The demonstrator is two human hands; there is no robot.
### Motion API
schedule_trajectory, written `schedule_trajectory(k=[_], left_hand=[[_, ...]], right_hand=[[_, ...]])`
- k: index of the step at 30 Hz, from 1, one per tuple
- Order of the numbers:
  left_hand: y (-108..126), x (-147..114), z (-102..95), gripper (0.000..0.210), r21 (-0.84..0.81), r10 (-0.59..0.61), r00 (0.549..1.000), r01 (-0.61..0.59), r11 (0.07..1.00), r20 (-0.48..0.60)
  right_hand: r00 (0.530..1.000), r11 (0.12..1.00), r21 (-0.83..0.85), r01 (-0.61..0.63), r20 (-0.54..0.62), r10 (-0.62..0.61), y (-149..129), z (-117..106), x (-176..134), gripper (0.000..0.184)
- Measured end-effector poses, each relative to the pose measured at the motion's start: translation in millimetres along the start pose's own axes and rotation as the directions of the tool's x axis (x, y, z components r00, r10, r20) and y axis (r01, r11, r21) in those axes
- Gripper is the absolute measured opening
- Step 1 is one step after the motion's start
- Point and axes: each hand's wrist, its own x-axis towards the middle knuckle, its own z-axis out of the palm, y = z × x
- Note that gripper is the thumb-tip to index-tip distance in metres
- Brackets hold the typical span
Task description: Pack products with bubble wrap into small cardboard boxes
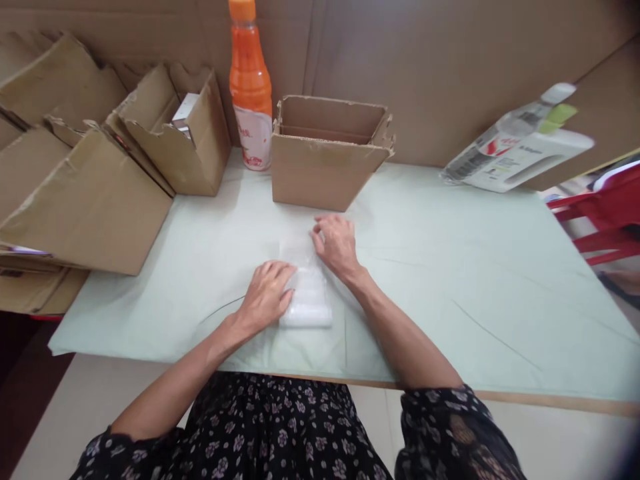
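Note:
A clear plastic bag (299, 253) with white, roll-like contents (306, 313) lies flat on the pale green tabletop in front of me. My left hand (267, 293) rests on the left side of this packet, its fingers stretched out and the thumb apart. Near the packet's far right corner is my right hand (336, 245). Its fingers are loosely bent, with a gap at the thumb, and I see nothing held in them. Whether its fingertips touch the thin plastic is hard to make out.
An open cardboard box (320, 167) stands just beyond my hands, beside an orange bottle (250, 87). More cardboard boxes (100, 200) crowd the left side. At the back right are a clear bottle (505, 137) and a white jug (530, 160). A red chair (605, 207) stands past the right edge.

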Motion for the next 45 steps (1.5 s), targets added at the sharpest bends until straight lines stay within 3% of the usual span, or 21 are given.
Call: schedule_trajectory(k=[4,7,9,11,14,15,16,18,20,21,24,28,30,33,35,37,41,43,45], left_hand=[[-11.2,22.2,6.5,0.048,0.011,-0.045,0.999,0.045,0.999,-0.030],[-11.1,33.6,7.4,0.044,0.010,-0.037,0.998,0.037,0.999,-0.047],[0.0,27.2,0.5,0.041,0.004,0.002,0.998,-0.002,1.000,-0.059],[19.5,7.8,-12.8,0.036,-0.018,0.145,0.985,-0.147,0.989,-0.092],[50.6,-33.8,-38.0,0.034,-0.140,0.500,0.858,-0.513,0.847,-0.119],[57.5,-46.6,-45.6,0.035,-0.235,0.569,0.817,-0.574,0.784,-0.097],[61.6,-57.4,-52.1,0.038,-0.344,0.589,0.804,-0.579,0.739,-0.088],[61.2,-70.6,-60.8,0.047,-0.505,0.497,0.861,-0.479,0.718,-0.110],[52.7,-72.9,-63.0,0.051,-0.524,0.305,0.939,-0.342,0.780,-0.158],[47.2,-71.2,-61.3,0.050,-0.489,0.239,0.957,-0.290,0.823,-0.166],[32.6,-64.0,-44.7,0.043,-0.379,0.247,0.963,-0.271,0.885,-0.110],[24.0,-66.1,-11.3,0.053,-0.353,0.344,0.935,-0.294,0.888,0.086],[21.5,-70.6,-0.8,0.060,-0.339,0.340,0.930,-0.278,0.899,0.138],[18.5,-75.8,0.0,0.070,-0.347,0.295,0.942,-0.225,0.910,0.162],[19.0,-79.1,-6.3,0.077,-0.381,0.240,0.952,-0.155,0.912,0.188],[22.5,-83.0,-11.8,0.080,-0.429,0.162,0.966,-0.062,0.901,0.202],[34.8,-85.6,-5.8,0.056,-0.478,-0.126,0.987,0.156,0.865,0.094],[39.8,-81.2,3.6,0.043,-0.467,-0.261,0.965,0.242,0.851,0.025],[42.2,-74.2,12.0,0.041,-0.422,-0.320,0.947,0.282,0.862,-0.020]], right_hand=[[0.990,0.987,-0.079,-0.139,-0.008,0.139,2.2,4.9,32.4,0.016],[0.988,0.985,-0.095,-0.144,0.035,0.148,8.7,15.3,40.8,0.015],[0.988,0.985,-0.095,-0.145,0.038,0.149,13.4,21.4,40.1,0.016],[0.988,0.985,-0.090,-0.147,0.037,0.150,16.7,25.6,38.1,0.018],[0.989,0.987,-0.068,-0.144,0.035,0.146,18.6,28.5,37.8,0.020],[0.989,0.988,-0.058,-0.144,0.034,0.146,19.0,28.5,37.9,0.021],[0.988,0.988,-0.050,-0.146,0.033,0.148,19.7,27.6,37.1,0.023],[0.988,0.988,-0.013,-0.152,0.001,0.152,22.6,22.2,30.3,0.031],[0.990,0.990,0.080,-0.118,-0.064,0.124,28.4,10.4,11.3,0.038],[0.993,0.987,0.142,-0.074,-0.083,0.086,32.2,1.9,-3.9,0.038],[0.994,0.956,0.274,0.107,-0.004,-0.110,42.1,-31.6,-69.6,0.038],[0.941,0.952,0.194,0.238,0.197,-0.275,36.3,-69.3,-166.4,0.051],[0.921,0.950,0.145,0.277,0.242,-0.306,24.9,-72.0,-198.3,0.050],[0.915,0.932,0.171,0.320,0.199,-0.351,5.0,-58.2,-214.7,0.036],[0.946,0.922,0.269,0.278,0.088,-0.311,-7.1,-46.1,-210.5,0.025],[0.987,0.897,0.420,0.137,0.019,-0.160,-17.5,-37.5,-202.5,0.021],[0.984,0.748,0.639,-0.179,0.099,0.150,-31.1,-33.0,-195.2,0.020],[0.971,0.730,0.655,-0.196,0.024,0.239,-34.3,-35.9,-198.7,0.023],[0.954,0.787,0.599,-0.149,-0.122,0.274,-37.1,-41.4,-206.0,0.028]])
